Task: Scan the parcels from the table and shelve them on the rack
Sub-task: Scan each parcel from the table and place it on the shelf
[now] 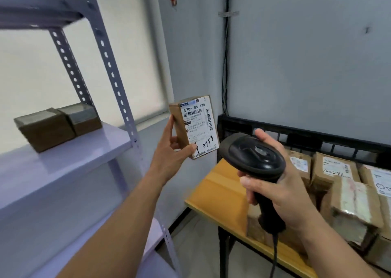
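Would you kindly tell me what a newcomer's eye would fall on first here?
First comes the small labelled parcel, held upright mid-frame by the left hand, with the black scanner gripped in the right hand just to its right. Next, two brown boxes sit side by side on the rack shelf at left, and more parcels crowd the yellow table at lower right.

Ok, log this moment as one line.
left hand: holds parcel upright | right hand: grips scanner near parcel | rack shelf: two boxes
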The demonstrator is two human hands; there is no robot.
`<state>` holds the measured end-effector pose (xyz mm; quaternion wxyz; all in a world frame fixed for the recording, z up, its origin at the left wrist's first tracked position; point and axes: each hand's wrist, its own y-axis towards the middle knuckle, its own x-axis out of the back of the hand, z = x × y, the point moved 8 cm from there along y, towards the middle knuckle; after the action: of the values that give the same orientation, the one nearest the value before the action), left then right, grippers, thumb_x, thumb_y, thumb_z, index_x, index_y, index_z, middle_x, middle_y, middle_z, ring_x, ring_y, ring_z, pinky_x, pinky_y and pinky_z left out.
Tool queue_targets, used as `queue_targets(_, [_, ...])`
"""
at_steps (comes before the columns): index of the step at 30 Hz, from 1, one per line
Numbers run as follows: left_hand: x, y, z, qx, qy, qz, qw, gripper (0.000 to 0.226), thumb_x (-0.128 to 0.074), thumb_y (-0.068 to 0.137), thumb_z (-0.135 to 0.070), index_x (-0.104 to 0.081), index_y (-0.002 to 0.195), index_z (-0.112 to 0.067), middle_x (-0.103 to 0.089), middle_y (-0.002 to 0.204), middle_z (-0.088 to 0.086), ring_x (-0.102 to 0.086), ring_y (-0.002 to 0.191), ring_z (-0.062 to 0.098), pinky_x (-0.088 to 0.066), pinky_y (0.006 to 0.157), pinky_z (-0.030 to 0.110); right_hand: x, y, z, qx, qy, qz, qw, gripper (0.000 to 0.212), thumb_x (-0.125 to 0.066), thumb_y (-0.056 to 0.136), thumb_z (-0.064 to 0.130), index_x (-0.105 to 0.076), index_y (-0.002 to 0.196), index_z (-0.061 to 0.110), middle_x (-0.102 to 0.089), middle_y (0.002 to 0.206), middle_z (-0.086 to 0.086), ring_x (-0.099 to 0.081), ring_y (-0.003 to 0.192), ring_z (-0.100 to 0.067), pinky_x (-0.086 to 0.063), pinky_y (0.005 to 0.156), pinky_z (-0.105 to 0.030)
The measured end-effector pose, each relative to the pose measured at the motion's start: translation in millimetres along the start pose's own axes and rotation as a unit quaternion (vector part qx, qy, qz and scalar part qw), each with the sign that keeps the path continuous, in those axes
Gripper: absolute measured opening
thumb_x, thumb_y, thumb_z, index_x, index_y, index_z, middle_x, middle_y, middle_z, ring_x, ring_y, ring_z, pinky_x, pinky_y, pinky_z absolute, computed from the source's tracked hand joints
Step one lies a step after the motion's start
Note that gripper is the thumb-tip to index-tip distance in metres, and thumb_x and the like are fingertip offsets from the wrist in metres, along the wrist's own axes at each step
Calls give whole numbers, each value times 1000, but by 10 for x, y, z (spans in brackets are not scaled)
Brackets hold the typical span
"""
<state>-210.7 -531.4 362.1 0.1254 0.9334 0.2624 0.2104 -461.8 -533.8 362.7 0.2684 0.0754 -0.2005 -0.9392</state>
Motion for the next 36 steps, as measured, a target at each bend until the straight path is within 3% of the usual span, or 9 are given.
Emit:
queue_targets(4, [553, -83, -47, -17, -13, -52, 998, 93, -74, 82, -16, -17, 150, -45, -67, 110, 5, -65, 102, 15, -51, 88, 28, -374, 127, -4, -12, 46, 31, 998, 96, -93, 57, 31, -44, 139, 47, -68, 87, -22, -58, 50, -31, -51, 48, -36])
queue_targets(8, [1193, -162, -109, -23, 16, -123, 992, 88, -69, 87, -11, -18, 150, -44, -67, 102, -3, -64, 93, 1, -43, 71, 2, -731, 264, -24, -13, 47, 55, 997, 91, -79, 59, 12, -46, 135, 48, -68, 88, -18, -57, 50, -32, -50, 49, -35])
queue_targets(11, [1616, -197, -72, -18, 23, -155, 987, 87, -68, 87, -10, -19, 150, -44, -68, 105, 1, -65, 95, 3, -45, 68, 2, -975, 382, -32, -14, 39, 75, 996, 90, -77, 58, 10, -47, 133, 50, -69, 86, -18, -58, 50, -32, -52, 49, -35])
queue_targets(15, [2088, -157, -13, 8, 32, -190, 981, 84, -65, 89, -5, -20, 153, -36, -66, 100, 1, -64, 76, -9, -53, 66, 10, -1248, 558, -47, -24, 43, 85, 995, 89, -77, 56, 10, -47, 129, 52, -69, 89, -15, -58, 51, -32, -53, 49, -34])
queue_targets(20, [2702, 157, 101, 54, 45, -248, 966, 89, -69, 86, -20, -15, 152, -42, -68, 107, 0, -66, 98, 16, -53, 95, 44, -1540, 810, -94, -26, 31, 95, 995, 90, -77, 64, -3, -48, 127, 53, -69, 88, -15, -59, 53, -32, -55, 51, -35])
queue_targets(24, [3028, 505, 152, 84, 33, -268, 959, 104, -70, 70, -40, -7, 152, -44, -69, 111, -6, -68, 98, 17, -49, 98, 40, -1717, 1011, -161, -20, 16, 91, 996, 91, -75, 68, -11, -49, 125, 55, -69, 87, -16, -60, 54, -32, -55, 51, -35])
queue_targets(27, [3160, 758, 193, 101, 65, -277, 953, 89, -64, 86, -36, -5, 153, -42, -58, 127, -8, -52, 106, 10, -38, 89, 23, -1829, 1122, -219, -25, 8, 92, 995, 92, -73, 71, -14, -48, 124, 56, -70, 83, -17, -59, 55, -32, -55, 52, -36])
queue_targets(32, [3263, 1089, 358, 132, 137, -267, 945, 83, -54, 90, -43, -2, 154, -41, -55, 138, 6, -52, 121, 31, -43, 100, 39, -1968, 1228, -306, -32, -6, 84, 996, 92, -71, 73, -17, -45, 126, 55, -68, 79, -21, -58, 54, -32, -53, 52, -36])
queue_targets(36, [3316, 1266, 501, 158, 205, -260, 930, 82, -48, 92, -48, 4, 155, -35, -56, 136, 12, -52, 121, 36, -42, 97, 41, -2032, 1294, -367, -33, -7, 75, 997, 92, -70, 73, -17, -45, 126, 54, -67, 78, -22, -57, 54, -32, -53, 53, -38])
